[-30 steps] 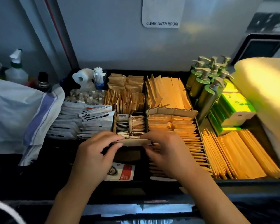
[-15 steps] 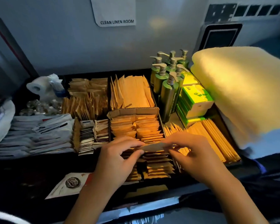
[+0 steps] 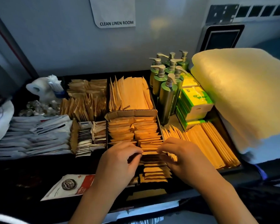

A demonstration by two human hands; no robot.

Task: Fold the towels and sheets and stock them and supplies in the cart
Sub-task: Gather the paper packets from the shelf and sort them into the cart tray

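Note:
The cart's top tray (image 3: 231,167) is packed with brown paper packets in compartments. A cardboard box (image 3: 132,113) in the middle holds two rows of small brown packets (image 3: 145,136). My left hand (image 3: 118,164) and my right hand (image 3: 183,157) are both over the near part of the right row. Their fingertips pinch the two ends of a flat brown packet (image 3: 149,153) lying across that row. A folded yellow towel (image 3: 242,91) lies at the right edge of the cart.
Green pump bottles (image 3: 168,81) and green-and-white boxes (image 3: 196,101) stand at the back right. Long brown packets (image 3: 205,143) fill the right compartment. White sachets (image 3: 31,136) lie at the left, a coffee sachet (image 3: 69,185) at the near left. A wall sign (image 3: 115,12) reads "CLEAN LINEN ROOM".
Both hands carried the packet from the middle-left compartment rightward and lowered it onto the right row of the cardboard box. The view turned to the right.

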